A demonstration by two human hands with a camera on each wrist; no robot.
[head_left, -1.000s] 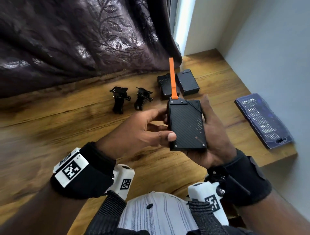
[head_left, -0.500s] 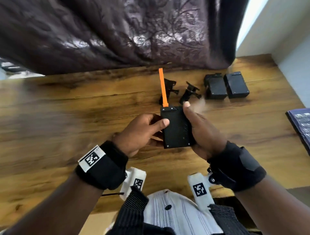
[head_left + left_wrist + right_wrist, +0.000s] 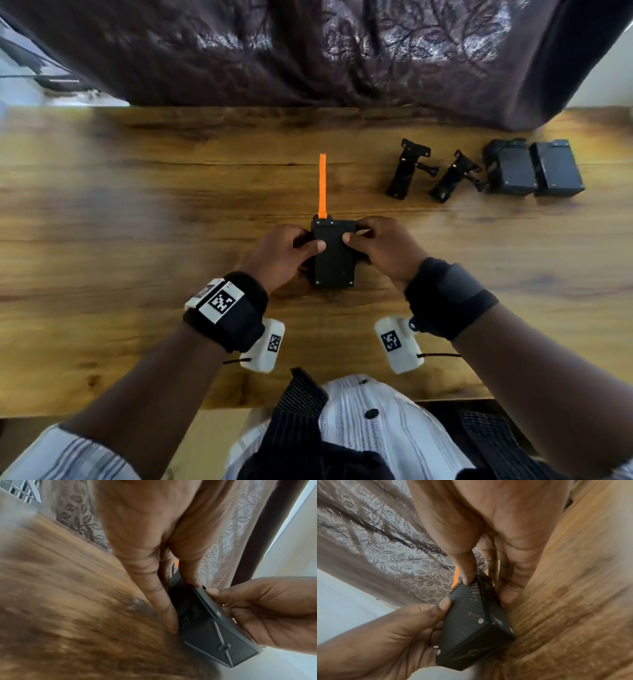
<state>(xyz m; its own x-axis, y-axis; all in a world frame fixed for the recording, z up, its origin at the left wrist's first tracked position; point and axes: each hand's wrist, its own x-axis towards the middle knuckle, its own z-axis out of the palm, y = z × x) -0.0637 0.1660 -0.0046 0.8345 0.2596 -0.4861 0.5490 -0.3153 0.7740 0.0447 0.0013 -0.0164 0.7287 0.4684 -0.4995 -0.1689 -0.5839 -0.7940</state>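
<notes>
Wooden table (image 3: 137,240) underneath, and the black case (image 3: 334,263) is low over it. The left hand (image 3: 284,253) pinches the case's left edge, the right hand (image 3: 383,246) its right edge, thumbs on top. An orange strap (image 3: 322,185) juts from its far end. Careful: these are fingertip grips, so one slip could twist or drop the case.

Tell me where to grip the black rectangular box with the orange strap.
Grip the black rectangular box across its long side walls, coming from left and right, as the left hand and right hand do: thumbs on top, fingers down the sides. Those walls are flat and parallel; the thin orange strap at its far end probably bends.
</notes>
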